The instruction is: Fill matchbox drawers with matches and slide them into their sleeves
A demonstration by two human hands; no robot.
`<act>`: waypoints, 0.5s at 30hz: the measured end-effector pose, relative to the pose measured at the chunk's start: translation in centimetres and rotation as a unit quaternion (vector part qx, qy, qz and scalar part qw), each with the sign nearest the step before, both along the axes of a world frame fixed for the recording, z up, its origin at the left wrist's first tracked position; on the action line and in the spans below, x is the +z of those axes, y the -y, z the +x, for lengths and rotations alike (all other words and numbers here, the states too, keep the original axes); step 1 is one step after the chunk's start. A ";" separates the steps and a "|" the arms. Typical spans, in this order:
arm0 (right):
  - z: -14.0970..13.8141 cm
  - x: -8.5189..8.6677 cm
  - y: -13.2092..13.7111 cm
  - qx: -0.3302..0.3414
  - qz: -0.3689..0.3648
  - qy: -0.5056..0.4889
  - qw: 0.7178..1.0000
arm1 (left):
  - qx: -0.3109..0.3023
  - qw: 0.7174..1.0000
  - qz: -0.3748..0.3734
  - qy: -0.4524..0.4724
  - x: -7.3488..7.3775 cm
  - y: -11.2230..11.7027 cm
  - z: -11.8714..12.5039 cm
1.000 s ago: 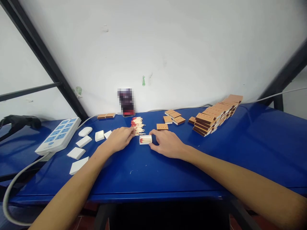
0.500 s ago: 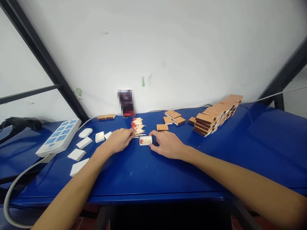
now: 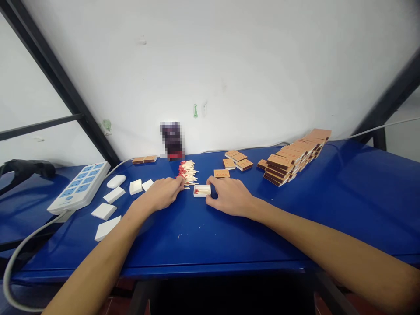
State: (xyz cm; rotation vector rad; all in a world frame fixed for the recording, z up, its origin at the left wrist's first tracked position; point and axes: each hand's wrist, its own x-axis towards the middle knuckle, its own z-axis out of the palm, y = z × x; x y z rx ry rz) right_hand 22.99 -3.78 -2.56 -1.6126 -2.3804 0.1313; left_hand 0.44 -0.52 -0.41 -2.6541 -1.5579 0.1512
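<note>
Left hand (image 3: 166,192): fingertips drawn in narrow at the near-left edge of the match pile (image 3: 188,170); can't tell whether a match is pinched (fingers hide it). Right hand (image 3: 231,197): holding the white tray (image 3: 201,196) by its right end, thumb near side, index far side, on the desk (image 3: 229,245) just right of the pile's near end. Some matches inside, red heads left. To do it well, probably: light pinch, few sticks, heads pointing left, laid in level, right hand bracing without squeezing the walls
</note>
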 end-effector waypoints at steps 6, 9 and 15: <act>0.0 -0.1 0.0 0.010 0.007 0.001 1.000 | -0.015 0.998 0.038 0.053 0.5 0.8 0.7; 0.0 -0.2 0.0 0.032 0.010 -0.008 0.999 | -0.057 0.993 0.032 0.097 0.7 1.1 1.0; -0.1 -0.2 0.3 0.063 0.023 -0.030 0.997 | -0.106 0.990 0.008 0.091 0.4 1.6 1.8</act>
